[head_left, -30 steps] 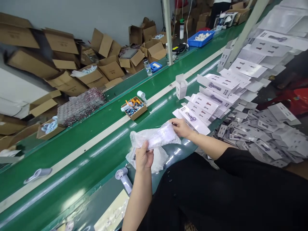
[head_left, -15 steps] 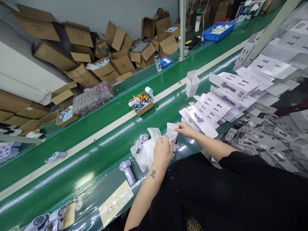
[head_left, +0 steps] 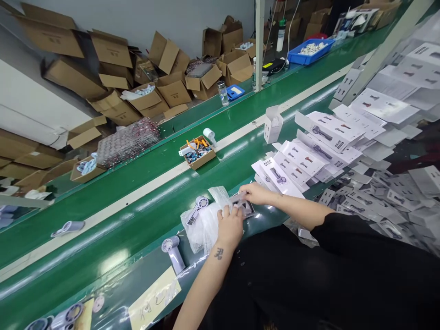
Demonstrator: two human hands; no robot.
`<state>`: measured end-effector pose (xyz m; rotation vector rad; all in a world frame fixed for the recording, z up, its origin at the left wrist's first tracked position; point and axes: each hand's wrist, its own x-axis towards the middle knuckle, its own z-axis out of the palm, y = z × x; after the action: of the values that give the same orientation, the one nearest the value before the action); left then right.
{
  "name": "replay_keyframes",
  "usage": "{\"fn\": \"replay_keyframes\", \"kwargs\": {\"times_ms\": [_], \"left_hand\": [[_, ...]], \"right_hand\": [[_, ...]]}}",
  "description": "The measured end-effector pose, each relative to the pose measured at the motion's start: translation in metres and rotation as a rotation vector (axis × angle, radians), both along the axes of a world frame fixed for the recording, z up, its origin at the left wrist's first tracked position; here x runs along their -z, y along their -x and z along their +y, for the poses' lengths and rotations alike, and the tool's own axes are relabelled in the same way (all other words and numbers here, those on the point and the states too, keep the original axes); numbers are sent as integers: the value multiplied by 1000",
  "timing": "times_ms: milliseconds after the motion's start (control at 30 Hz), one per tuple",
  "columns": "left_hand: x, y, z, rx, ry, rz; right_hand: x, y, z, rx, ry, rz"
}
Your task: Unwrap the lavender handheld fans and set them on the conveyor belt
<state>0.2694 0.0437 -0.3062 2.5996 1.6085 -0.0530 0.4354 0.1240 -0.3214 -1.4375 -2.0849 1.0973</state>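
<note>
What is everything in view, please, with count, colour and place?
Conveyor: one, green, across middle
Fans: several, mostly lilac, near side and conveyor
Parts carton: one, brown, on conveyor
Printed cartons: many, white, right
Upright box: one, white, beyond them
Tray: one, blue, far right
Green-capped bottle: one, white, upper right
Clear bottles: two, colourless, far side
Device: one, black, far side
Cardboard boxes: many, brown, far side
Plastic stack: one, translucent, left
Paper: one, cream, near left
Wrapping: count unclear, whitish, near centre
Sleeve: one, black, lower right
Left hand: one, bare, on wrapping
Right hand: one, bare, on packaging
</note>
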Motion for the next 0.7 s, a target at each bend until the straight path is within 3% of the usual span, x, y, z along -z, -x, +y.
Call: {"fn": "replay_keyframes", "kwargs": {"times_ms": [133, 267, 333, 400, 500, 600, 700], "left_hand": [[-7, 2, 12, -57, -85, -200], [-16, 41, 11, -240, -67, -627], [-5, 71, 1, -474, 61, -865], [16, 99, -13, -813, 168, -1107], [55, 134, -42, -1312, 140, -1409], [86, 165, -66, -1603, 6, -1365], [99, 196, -74, -1705, -71, -921]], "right_hand": [[-19, -3, 35, -11, -6, 24], [-48, -29, 113, 108, -21, 196], [-56, -43, 161, 123, 33, 324], [-56, -52, 207, 136, 74, 398], [-40, -59, 261, 195, 105, 358], [-14, -61, 297, 257, 92, 258], [10, -63, 319, 239, -11, 323]]}}
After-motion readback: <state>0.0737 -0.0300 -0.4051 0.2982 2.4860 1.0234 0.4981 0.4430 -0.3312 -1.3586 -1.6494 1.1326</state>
